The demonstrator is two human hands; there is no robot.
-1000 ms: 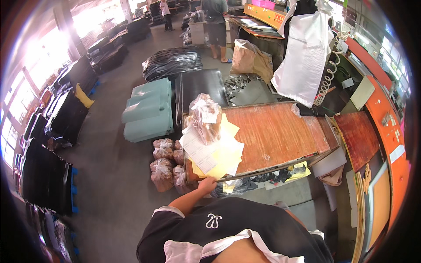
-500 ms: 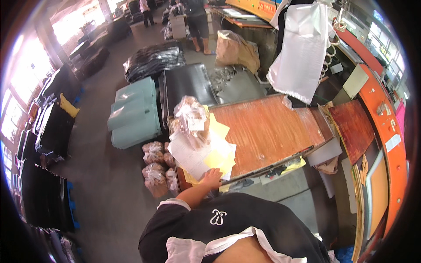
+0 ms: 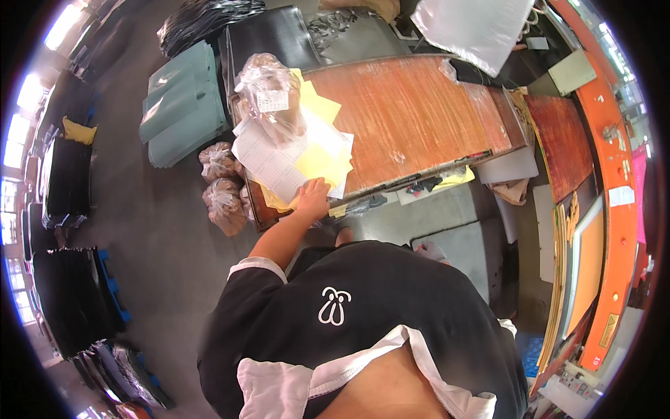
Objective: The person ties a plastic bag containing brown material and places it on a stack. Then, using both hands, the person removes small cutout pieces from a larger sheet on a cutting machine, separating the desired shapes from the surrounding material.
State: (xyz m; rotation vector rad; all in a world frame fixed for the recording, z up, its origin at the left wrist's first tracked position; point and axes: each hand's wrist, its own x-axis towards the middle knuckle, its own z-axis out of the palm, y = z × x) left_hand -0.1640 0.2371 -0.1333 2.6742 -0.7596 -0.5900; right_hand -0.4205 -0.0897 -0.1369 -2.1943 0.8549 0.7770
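My left hand [image 3: 312,198] lies on the lower edge of a loose pile of white and yellow papers [image 3: 279,164], its fingers stretched over the sheets. The papers are fanned unevenly on the left end of a reddish-brown wooden table [image 3: 398,119]. On their far part sits a clear plastic bag [image 3: 269,94] with brown contents and a white label; what exactly is inside cannot be made out. My right hand does not show.
Left of the table are more plastic bags of brown items [image 3: 225,202] and grey-green sheets [image 3: 183,105]. Black stacked material [image 3: 73,300] stands along the far left. A whitish plastic sheet [image 3: 471,28] hangs at the back right, near an orange machine frame [image 3: 614,244].
The view has tilted downward, so the table and papers sit higher in the picture. My left hand stays at the papers' near edge.
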